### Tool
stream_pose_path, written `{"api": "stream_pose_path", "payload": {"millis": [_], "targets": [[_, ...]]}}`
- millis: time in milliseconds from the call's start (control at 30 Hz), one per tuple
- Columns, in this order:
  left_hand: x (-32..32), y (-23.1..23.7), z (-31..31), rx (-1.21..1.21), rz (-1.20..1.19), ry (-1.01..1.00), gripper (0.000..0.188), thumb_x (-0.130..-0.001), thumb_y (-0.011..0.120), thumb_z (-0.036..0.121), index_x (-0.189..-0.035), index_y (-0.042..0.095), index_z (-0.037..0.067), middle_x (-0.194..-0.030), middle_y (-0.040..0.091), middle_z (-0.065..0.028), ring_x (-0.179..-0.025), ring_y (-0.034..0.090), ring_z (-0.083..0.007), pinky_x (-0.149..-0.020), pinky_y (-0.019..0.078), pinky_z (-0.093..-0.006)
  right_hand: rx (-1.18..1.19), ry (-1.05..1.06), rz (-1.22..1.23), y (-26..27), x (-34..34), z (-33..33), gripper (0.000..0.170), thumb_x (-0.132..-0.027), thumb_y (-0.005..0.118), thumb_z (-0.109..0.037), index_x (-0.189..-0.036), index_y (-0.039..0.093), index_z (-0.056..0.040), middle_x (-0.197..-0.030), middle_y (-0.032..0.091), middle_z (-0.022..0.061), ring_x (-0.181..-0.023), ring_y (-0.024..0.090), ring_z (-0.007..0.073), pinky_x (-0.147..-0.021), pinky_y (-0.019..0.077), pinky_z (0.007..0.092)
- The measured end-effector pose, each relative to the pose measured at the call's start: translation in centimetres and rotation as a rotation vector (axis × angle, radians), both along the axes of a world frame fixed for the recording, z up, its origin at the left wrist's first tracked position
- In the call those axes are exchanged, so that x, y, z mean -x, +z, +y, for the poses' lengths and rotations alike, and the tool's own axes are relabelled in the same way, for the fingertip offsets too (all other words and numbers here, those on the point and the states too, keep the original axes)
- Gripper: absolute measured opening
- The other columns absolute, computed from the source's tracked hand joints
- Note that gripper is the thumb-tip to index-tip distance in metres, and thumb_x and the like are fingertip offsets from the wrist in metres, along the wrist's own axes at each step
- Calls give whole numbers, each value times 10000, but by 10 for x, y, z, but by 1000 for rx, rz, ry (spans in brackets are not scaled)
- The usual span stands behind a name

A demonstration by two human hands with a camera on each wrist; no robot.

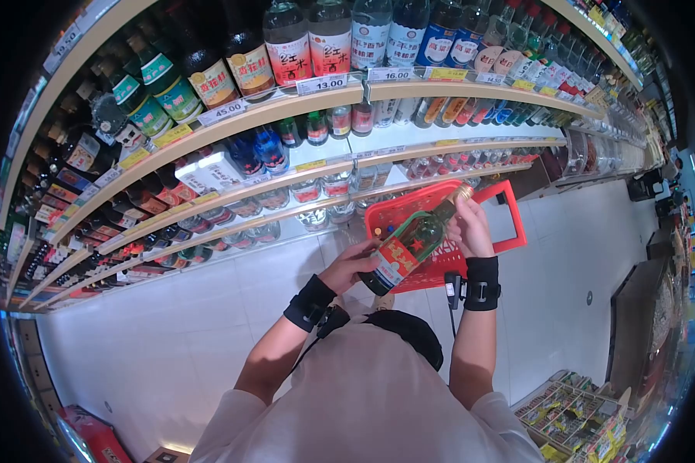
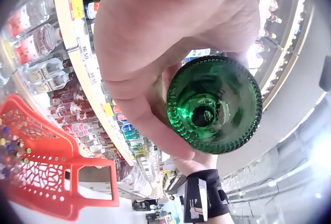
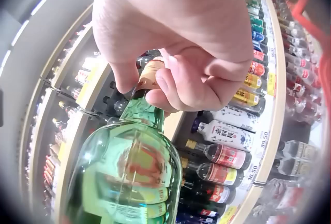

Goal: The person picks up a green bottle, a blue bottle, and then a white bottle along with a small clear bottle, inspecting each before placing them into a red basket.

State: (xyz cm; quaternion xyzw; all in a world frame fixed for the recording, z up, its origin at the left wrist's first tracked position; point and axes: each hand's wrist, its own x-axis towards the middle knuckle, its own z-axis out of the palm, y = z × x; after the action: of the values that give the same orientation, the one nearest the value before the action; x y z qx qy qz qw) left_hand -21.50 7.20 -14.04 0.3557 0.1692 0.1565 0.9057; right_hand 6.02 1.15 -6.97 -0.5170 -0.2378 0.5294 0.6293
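Note:
A green glass liquor bottle (image 1: pixel 415 248) with a red label and a gold-coloured cap is held slantwise between both hands, over the red basket. My left hand (image 1: pixel 350 265) grips it near the base, thumb over the label's lower end. In the left wrist view the round ribbed base of the bottle (image 2: pixel 217 107) faces the camera, and the left hand (image 2: pixel 150 43) curls round its side. My right hand (image 1: pixel 472 225) pinches the capped neck at the upper end. The right wrist view shows the right hand (image 3: pixel 191 43) with thumb and fingers around the neck.
The red shopping basket (image 2: pixel 54 154) has several bottles with coloured caps inside. Shelves (image 1: pixel 401 77) of bottles with price tags (image 1: pixel 322 84) curve along the front and left. A pale tiled floor (image 1: pixel 185 332) lies below. Packaged goods (image 1: pixel 567 417) sit in a rack at lower right.

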Motion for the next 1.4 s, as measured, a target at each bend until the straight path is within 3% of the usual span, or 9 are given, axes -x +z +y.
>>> {"api": "stream_pose_path", "payload": {"millis": [233, 567, 667, 733, 867, 967, 1233, 1267, 1400], "targets": [[6, -23, -3, 62, 141, -86, 540, -879, 654, 167, -1356, 448, 21, -1213, 552, -45, -1142, 514, -144, -983, 404, -300, 37, -58, -24, -23, 9, -37, 301, -1009, 454, -325, -942, 550, -48, -603, 493, 3, -445, 412, 71, -390, 292, 222], [-16, -9, -12, -202, 157, -368, 600, -862, 672, 185, -1380, 418, 22, -1244, 558, -90, -1116, 517, -142, -949, 403, -280, -78, 70, -52, -57, -23, -74, 326, -923, 564, -310, -1013, 534, 2, -644, 494, 25, -458, 388, 81, -417, 275, 237], [-30, -42, -21, -254, 95, -289, 622, -867, 665, 192, -1405, 392, 39, -1290, 539, -94, -1132, 509, -149, -959, 395, -281, -44, 60, -181, -54, -34, -71, 300, -914, 569, -297, -977, 547, -4, -653, 486, 6, -490, 391, 69, -461, 291, 237], [-38, -21, -15, -232, 193, -322, 595, -886, 634, 173, -1410, 384, 44, -1311, 525, -90, -1165, 497, -159, -978, 390, -297, 11, -66, -211, -50, -33, -65, 209, -888, 588, -208, -888, 594, 1, -696, 541, -11, -587, 456, 50, -534, 323, 200], [-54, -76, -22, -233, 110, -6, 503, -929, 591, 152, -1385, 413, 39, -1316, 513, -99, -1238, 458, -176, -1030, 365, -331, 23, -106, -411, -48, -35, -55, 114, -849, 633, -98, -836, 547, -25, -750, 551, -18, -691, 484, 40, -627, 393, 216], [-48, -78, -7, -119, 230, 138, 423, -950, 553, 147, -1345, 451, 36, -1267, 549, -88, -1199, 497, -175, -1008, 386, -315, 109, -55, -556, -57, -42, -52, 137, -829, 666, -78, -843, 547, -12, -746, 547, -17, -695, 495, 44, -636, 412, 221], [-38, -130, -8, -15, 591, 442, 184, -974, 512, 194, -1029, 580, 32, -925, 635, -73, -816, 606, -146, -750, 474, -278, 269, -17, -726, -126, -64, -47, 208, -826, 721, -112, -856, 552, 5, -758, 657, 53, -682, 582, 62, -604, 480, 230], [-39, -139, -10, 69, 613, 497, 240, -976, 512, 215, -847, 593, 30, -801, 636, -71, -733, 596, -133, -688, 460, -266, 283, -8, -732, -137, -66, -47, 216, -827, 723, -120, -860, 552, 8, -753, 659, 59, -680, 586, 62, -604, 485, 233], [-30, -166, -19, -9, 557, 502, 401, -975, 506, 256, -653, 557, 22, -723, 642, -84, -669, 583, -139, -634, 430, -255, 348, 61, -739, -182, -73, -49, 182, -844, 701, -92, -906, 556, -2, -801, 638, 32, -728, 568, 58, -633, 480, 229]]}}
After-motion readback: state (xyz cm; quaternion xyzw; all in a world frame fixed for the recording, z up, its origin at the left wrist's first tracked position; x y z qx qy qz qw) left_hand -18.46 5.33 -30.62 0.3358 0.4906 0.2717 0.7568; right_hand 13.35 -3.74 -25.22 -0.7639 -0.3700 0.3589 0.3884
